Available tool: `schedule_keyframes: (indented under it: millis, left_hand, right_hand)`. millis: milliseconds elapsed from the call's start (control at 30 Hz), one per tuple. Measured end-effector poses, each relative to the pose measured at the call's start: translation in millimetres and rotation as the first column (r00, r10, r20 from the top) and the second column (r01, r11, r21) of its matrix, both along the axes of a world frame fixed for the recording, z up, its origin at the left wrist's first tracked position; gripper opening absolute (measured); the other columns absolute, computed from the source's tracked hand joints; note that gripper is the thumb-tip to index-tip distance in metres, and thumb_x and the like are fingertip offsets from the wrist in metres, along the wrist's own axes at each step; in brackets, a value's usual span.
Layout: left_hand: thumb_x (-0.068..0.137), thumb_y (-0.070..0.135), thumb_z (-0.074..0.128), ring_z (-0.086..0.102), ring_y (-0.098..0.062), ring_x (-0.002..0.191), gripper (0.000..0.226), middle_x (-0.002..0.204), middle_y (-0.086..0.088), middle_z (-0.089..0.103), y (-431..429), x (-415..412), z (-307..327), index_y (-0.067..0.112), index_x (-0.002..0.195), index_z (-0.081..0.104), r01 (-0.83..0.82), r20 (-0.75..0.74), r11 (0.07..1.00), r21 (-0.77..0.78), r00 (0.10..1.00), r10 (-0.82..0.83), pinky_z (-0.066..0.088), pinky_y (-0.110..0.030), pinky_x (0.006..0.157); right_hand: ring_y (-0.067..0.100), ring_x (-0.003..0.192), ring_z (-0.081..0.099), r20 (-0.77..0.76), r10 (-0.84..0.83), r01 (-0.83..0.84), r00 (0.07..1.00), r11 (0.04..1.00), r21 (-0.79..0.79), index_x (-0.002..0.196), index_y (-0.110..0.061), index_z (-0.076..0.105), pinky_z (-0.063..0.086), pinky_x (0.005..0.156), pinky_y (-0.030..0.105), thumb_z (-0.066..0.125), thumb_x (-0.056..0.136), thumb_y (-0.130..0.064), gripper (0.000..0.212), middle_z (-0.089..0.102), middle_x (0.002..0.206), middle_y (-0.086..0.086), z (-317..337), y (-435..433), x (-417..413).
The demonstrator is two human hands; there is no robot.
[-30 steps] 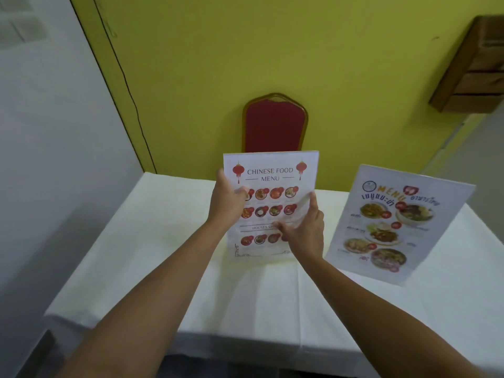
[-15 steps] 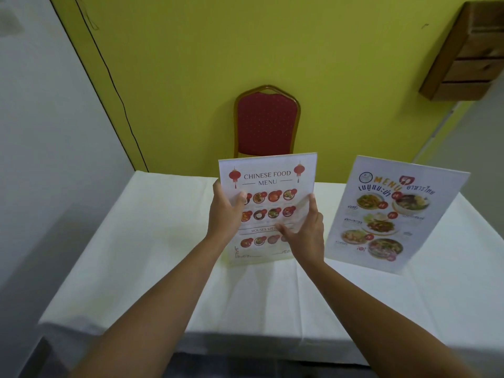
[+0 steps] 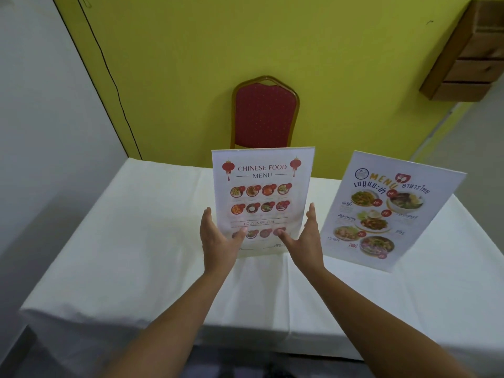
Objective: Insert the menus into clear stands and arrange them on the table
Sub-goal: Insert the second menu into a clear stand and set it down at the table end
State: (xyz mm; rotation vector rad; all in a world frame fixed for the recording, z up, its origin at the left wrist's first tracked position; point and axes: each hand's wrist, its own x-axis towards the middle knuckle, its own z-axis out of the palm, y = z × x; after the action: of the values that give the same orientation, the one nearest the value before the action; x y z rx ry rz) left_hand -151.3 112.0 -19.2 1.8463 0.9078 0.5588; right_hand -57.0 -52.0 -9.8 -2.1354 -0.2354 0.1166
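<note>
The Chinese food menu (image 3: 261,197) stands upright in a clear stand at the middle of the white table (image 3: 136,241). My left hand (image 3: 218,241) is at its lower left edge and my right hand (image 3: 305,238) at its lower right edge. Both hands have their fingers spread, thumbs resting on the lower front of the stand, palms off its sides. A second menu with Thai lettering (image 3: 387,211) stands in its own clear stand to the right, turned slightly toward me.
A red chair with a gold frame (image 3: 264,113) stands behind the table against the yellow wall. A wooden shelf unit (image 3: 469,53) hangs at the upper right. A grey wall runs along the table's left side.
My hands have slid from gripping the middle of the Chinese menu down to its lower edges and opened. The menu now stands on the table, and the view has dropped lower.
</note>
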Motion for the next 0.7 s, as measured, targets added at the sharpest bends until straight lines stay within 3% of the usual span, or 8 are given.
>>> schedule_keyframes:
  millis: [133,267,400,700]
  left_hand:
    - [0.072,0.03,0.083,0.053,-0.023,0.122,0.094,0.137,-0.002,0.047,-10,5,-5,0.026,0.146,0.024,0.0,0.063,0.997,-0.074,0.998,0.005,0.055,-0.05,0.087]
    - [0.075,0.019,0.081,0.06,-0.012,0.107,0.087,0.127,0.007,0.053,-17,10,-1,0.031,0.141,0.026,-0.035,0.093,0.994,-0.106,0.995,0.045,0.06,-0.035,0.077]
    - [0.076,0.02,0.081,0.06,-0.005,0.098,0.08,0.122,0.013,0.055,-18,12,-1,0.033,0.136,0.03,-0.048,0.076,0.992,-0.118,0.995,0.058,0.053,-0.014,0.066]
    - [0.076,0.019,0.081,0.061,-0.011,0.103,0.067,0.12,0.008,0.058,-16,18,4,0.024,0.129,0.04,-0.1,0.067,0.992,-0.072,0.992,0.105,0.058,-0.027,0.076]
  right_hand:
    - [0.02,0.142,0.033,-0.026,0.062,-0.061,0.998,0.998,0.021,0.155,-0.028,0.003,0.039,0.106,0.045,0.082,0.074,-0.04,0.114,0.029,0.158,-0.004,0,1,6]
    - [0.02,0.135,0.044,-0.038,0.086,-0.084,0.996,0.996,0.038,0.151,-0.036,0.001,0.051,0.095,0.046,0.082,0.074,-0.038,0.112,0.035,0.153,-0.008,3,6,8]
    - [0.021,0.132,0.048,-0.03,0.083,-0.083,0.996,0.997,0.005,0.15,-0.04,0.0,0.055,0.089,0.05,0.079,0.075,-0.044,0.109,0.039,0.15,-0.009,-1,6,11]
    - [0.021,0.128,0.052,0.028,0.071,-0.071,0.997,0.997,-0.008,0.152,-0.032,0.007,0.056,0.086,0.049,0.077,0.079,-0.042,0.102,0.042,0.149,-0.008,-1,12,13]
